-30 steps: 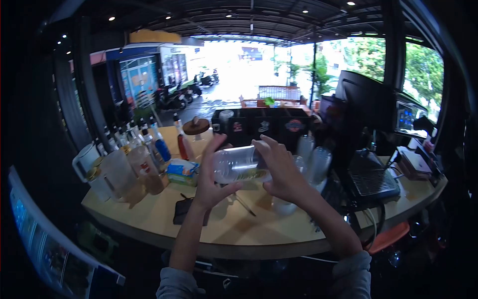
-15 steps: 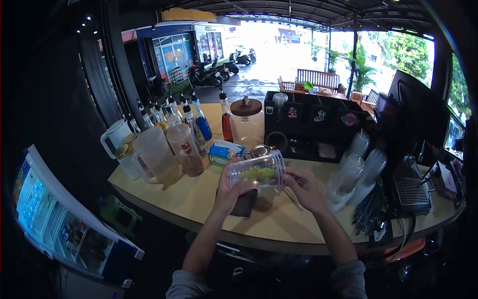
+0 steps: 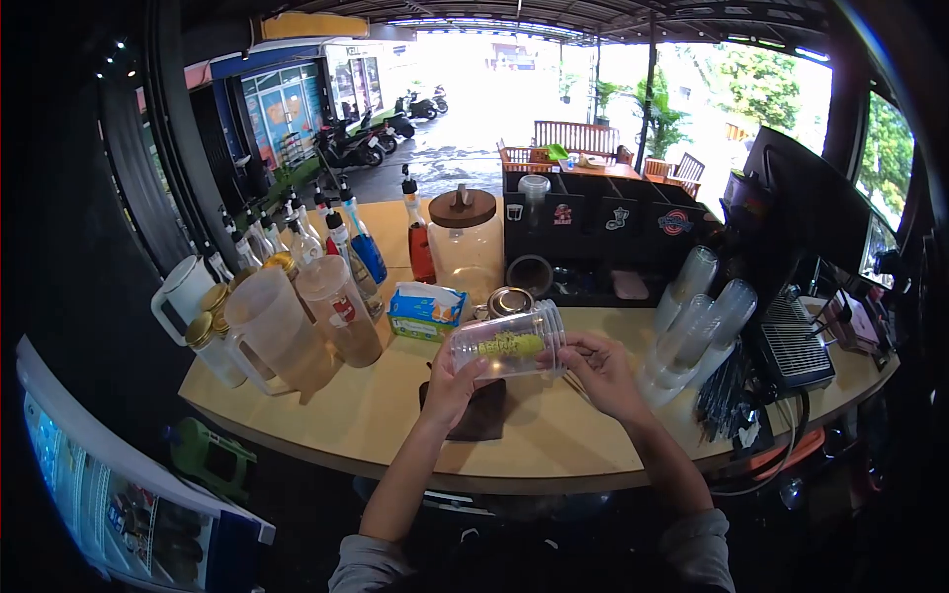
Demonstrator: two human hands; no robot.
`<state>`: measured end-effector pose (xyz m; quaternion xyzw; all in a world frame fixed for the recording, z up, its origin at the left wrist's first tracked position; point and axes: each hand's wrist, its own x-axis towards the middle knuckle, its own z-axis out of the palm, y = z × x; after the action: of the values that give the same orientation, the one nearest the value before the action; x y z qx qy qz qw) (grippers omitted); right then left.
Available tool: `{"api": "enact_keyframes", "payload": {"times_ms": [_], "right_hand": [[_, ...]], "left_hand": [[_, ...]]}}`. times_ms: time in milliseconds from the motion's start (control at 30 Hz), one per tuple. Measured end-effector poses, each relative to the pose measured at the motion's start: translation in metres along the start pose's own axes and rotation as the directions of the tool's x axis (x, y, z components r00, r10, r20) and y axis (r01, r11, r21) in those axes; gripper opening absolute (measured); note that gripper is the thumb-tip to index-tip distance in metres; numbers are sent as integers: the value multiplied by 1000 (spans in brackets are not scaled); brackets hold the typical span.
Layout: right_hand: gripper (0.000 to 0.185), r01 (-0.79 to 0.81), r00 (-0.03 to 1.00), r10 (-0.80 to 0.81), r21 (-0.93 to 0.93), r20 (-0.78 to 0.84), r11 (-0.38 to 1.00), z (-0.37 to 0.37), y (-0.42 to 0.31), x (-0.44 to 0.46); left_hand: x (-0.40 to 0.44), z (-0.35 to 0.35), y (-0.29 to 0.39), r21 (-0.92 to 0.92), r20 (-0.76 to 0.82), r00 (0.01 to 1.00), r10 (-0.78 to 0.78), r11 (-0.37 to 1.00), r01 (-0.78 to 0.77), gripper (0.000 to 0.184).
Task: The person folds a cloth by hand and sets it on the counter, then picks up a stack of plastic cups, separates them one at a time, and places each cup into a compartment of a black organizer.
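Clear cups (image 3: 506, 346): nested on their side, held up over the bench (image 3: 583, 450); at least two rims, exact count unclear.
Left grip (image 3: 452, 390): closed round the base end, thumb in front; likely steadies the thin walls.
Right grip (image 3: 605, 378): pinching at the rims, probably because the edges give my fingertips purchase.
Dark pad (image 3: 481, 415): one, on the bench, nearest my left side.
Tissue pack (image 3: 427, 314): one, just beyond the cups.
Lidded jar (image 3: 463, 259): one, behind the pack.
Cup stacks (image 3: 730, 318): three visible, to the right, seemingly grouped for easy reach.
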<state>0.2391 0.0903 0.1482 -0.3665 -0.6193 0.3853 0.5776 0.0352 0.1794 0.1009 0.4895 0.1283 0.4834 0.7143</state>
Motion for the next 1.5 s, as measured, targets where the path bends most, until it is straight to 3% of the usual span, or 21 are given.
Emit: {"api": "enact_keyframes", "payload": {"times_ms": [100,600,800,867,900,933,967,1000,1067,1100,1133,1167,1267,1333,1400,1500], "right_hand": [[24,-6,999,4,-71,-36,997,1,-6,-3],[21,-24,997,21,-47,-72,999,-8,-4,-11],[20,-5,996,4,-7,-86,1000,-21,-11,-15],[30,-160,974,61,-468,-220,869,-29,-38,-14],[30,-157,974,57,-471,-220,868,-32,-47,-12],[36,-36,975,-96,-569,-201,822,-36,-56,-10],[43,77,956,-244,-658,-166,749,-40,-65,-8],[43,77,955,-246,-661,-166,746,-39,-78,-5],[49,326,898,-429,-797,94,509,-29,-101,4],[49,325,898,-429,-797,93,509,-28,-106,7],[52,336,895,-418,-851,154,404,-28,-110,10],[55,347,891,-400,-891,215,293,-30,-113,11],[59,294,920,-338,-919,197,265,-49,-113,15],[59,304,914,-351,-919,206,252,-61,-109,19],[59,326,904,-383,-884,189,335,-70,-106,23],[61,380,888,-387,-873,250,307,-84,-102,34]], "left_hand": [[3,0,-5,-107,40,999,-15,994,20,56],[19,11,-20,89,31,997,74,993,-76,58],[37,26,-3,385,41,963,266,885,-261,68],[41,36,11,277,-10,956,293,919,-279,72],[47,39,18,271,-11,955,296,920,-282,75],[51,46,23,270,-8,954,299,920,-286,75],[53,54,30,390,56,935,349,855,-343,73],[55,65,38,499,126,913,388,771,-396,70],[59,92,48,510,158,911,381,759,-406,76],[63,104,52,668,267,867,420,567,-481,79],[66,114,52,774,381,819,429,336,-537,83],[69,123,48,752,351,835,423,403,-521,87],[72,138,41,792,349,819,455,324,-517,85],[75,144,36,793,365,803,471,295,-533,85],[76,150,32,809,377,803,461,259,-528,84],[89,151,27,800,422,789,446,226,-556,87]]}}
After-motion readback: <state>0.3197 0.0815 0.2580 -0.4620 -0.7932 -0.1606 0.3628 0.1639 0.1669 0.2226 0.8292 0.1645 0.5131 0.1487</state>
